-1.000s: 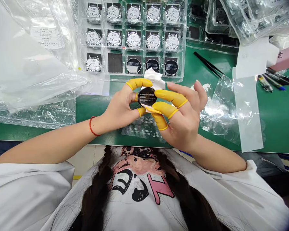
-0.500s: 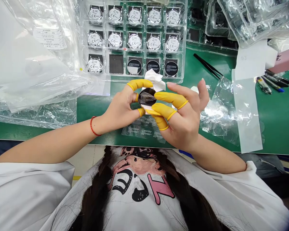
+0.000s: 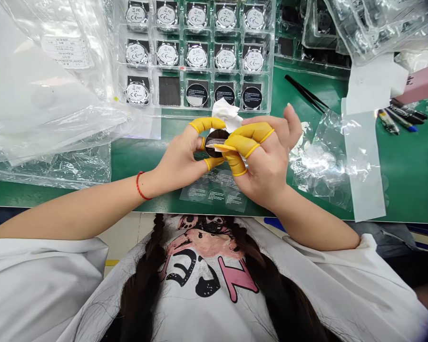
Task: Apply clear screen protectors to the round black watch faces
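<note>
My left hand [image 3: 178, 159] pinches a round black disc [image 3: 216, 142] by its edge, with yellow finger cots on its thumb and fingers. My right hand [image 3: 266, 159], also wearing yellow cots, presses a white wipe [image 3: 226, 113] against the disc's right side. A pale strip of the wipe or film lies across the disc's face, and the fingers hide part of the disc. Below my hands lies a transparent sheet with printed round labels [image 3: 214, 190].
A transparent tray [image 3: 196, 57] of round silver-backed discs stands just beyond my hands, on a green mat [image 3: 139, 161]. Plastic bags [image 3: 46, 104] lie left, while transparent film [image 3: 324, 161], black tweezers [image 3: 305, 92] and several pens [image 3: 403, 116] lie right.
My right hand has moved left and closed in over the disc, covering more of it. The wipe now sits pressed against the disc's right side.
</note>
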Motion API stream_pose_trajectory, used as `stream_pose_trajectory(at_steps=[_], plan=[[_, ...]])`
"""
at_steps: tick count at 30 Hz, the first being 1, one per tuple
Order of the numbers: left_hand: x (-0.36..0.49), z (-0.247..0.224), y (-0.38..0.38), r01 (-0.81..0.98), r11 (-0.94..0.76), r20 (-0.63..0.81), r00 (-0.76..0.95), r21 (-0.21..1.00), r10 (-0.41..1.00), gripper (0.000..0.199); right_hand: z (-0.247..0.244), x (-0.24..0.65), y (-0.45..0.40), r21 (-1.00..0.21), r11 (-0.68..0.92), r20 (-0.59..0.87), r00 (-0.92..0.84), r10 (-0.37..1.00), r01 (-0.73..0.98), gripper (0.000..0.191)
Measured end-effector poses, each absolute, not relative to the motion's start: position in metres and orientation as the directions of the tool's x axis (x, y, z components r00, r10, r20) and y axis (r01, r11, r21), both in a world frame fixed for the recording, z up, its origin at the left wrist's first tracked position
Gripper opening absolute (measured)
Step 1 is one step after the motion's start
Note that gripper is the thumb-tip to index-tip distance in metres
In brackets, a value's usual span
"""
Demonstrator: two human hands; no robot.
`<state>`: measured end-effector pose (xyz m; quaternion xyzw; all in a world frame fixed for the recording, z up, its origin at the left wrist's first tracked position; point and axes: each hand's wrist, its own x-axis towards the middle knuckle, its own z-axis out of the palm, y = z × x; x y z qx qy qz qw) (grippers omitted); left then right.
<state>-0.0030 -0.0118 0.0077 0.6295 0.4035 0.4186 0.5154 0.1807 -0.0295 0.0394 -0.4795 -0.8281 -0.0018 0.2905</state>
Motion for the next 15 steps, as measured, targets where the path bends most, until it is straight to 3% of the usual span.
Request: stream_pose_trajectory(at_steps=[5, 11, 15], plan=[[-0.002, 0.006, -0.012, 0.038, -0.117, 0.098, 0.326, 0.992, 0.94, 0.057, 0.041, 0.18, -0.024, -0.302, 0.509, 0.399, -0.378, 0.835, 0.806, 0.024], [0.0, 0.004, -0.012, -0.019, -0.074, 0.076, 0.335, 0.997, 0.939, 0.058, 0.038, 0.178, -0.019, -0.272, 0.577, 0.585, -0.343, 0.735, 0.77, 0.02], [0.0, 0.004, -0.013, -0.023, -0.041, 0.047, 0.341, 0.999, 0.939, 0.06, 0.04, 0.179, -0.016, -0.326, 0.51, 0.464, -0.336, 0.82, 0.796, 0.024]])
